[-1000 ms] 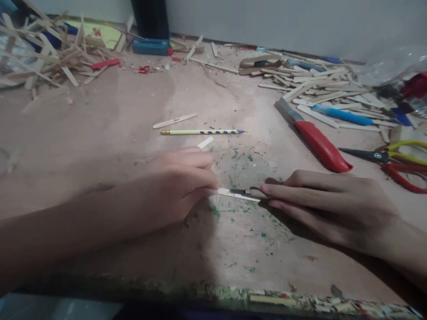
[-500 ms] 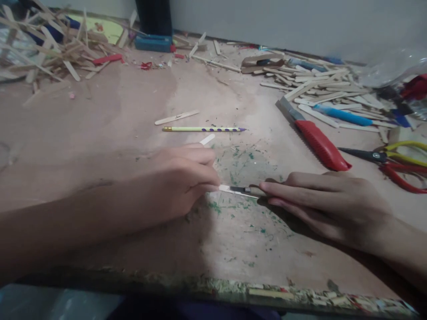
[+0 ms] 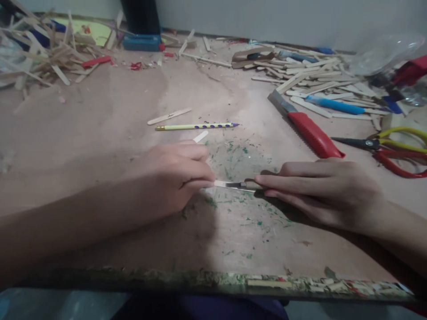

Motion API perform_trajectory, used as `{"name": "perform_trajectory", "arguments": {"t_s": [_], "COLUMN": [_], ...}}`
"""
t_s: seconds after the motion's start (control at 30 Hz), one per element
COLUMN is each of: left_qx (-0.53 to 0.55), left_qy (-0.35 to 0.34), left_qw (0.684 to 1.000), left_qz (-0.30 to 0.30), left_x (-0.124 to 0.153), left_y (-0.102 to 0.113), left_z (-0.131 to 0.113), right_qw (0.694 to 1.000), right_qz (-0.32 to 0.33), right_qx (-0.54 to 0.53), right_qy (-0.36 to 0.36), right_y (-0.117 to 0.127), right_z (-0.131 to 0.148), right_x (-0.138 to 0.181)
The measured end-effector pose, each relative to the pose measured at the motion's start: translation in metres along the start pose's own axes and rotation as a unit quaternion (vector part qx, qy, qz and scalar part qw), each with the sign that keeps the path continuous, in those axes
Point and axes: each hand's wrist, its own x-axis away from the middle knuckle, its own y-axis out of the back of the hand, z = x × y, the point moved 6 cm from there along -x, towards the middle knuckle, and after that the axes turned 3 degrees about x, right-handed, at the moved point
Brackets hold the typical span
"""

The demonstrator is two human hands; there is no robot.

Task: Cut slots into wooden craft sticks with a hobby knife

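Closed over a pale craft stick (image 3: 220,183), my left hand (image 3: 180,178) presses it against the tabletop. My right hand (image 3: 320,189) grips a slim tool (image 3: 240,185) with a dark flat tip, a metal collar and a light handle; whether it is a blade or a brush I cannot tell. The tool's tip lies along the craft stick, just right of my left fingertips. Most of the handle is hidden by my right fingers. Another pale stick end (image 3: 201,136) shows beyond my left knuckles. Green bits (image 3: 247,222) lie scattered around both hands.
Beyond my hands lie a yellow pencil (image 3: 196,127) and a craft stick (image 3: 170,116). To the right are a red-handled cutter (image 3: 310,129), scissors (image 3: 370,143) and a pile of sticks (image 3: 320,80). Another stick heap (image 3: 46,49) sits back left. The table edge (image 3: 167,278) runs in front.
The whole view has shifted slightly, so things on the table appear a little further left and higher. Both hands keep their holds; the tool's tip remains on the craft stick.
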Motion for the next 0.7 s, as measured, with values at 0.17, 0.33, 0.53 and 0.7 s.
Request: {"name": "perform_trajectory", "arguments": {"t_s": [0.17, 0.33, 0.53, 0.7], "left_qx": [0.016, 0.039, 0.032, 0.017], "left_qy": [0.019, 0.014, 0.024, 0.013], "left_qw": [1.000, 0.999, 0.999, 0.999], "left_qz": [0.004, -0.003, 0.018, 0.027], "left_x": [0.001, -0.002, -0.006, -0.009], "left_y": [-0.004, -0.005, -0.002, -0.002], "left_z": [0.003, 0.000, -0.006, -0.005], "right_qw": [0.999, 0.998, 0.994, 0.992], "right_qz": [0.019, 0.036, 0.032, 0.013], "right_qx": [0.003, 0.029, 0.100, 0.129], "right_qy": [-0.029, -0.031, -0.011, 0.009], "right_y": [0.003, 0.002, 0.001, -0.001], "right_z": [-0.001, -0.002, 0.003, 0.008], "right_x": [0.007, 0.012, 0.014, 0.006]}}
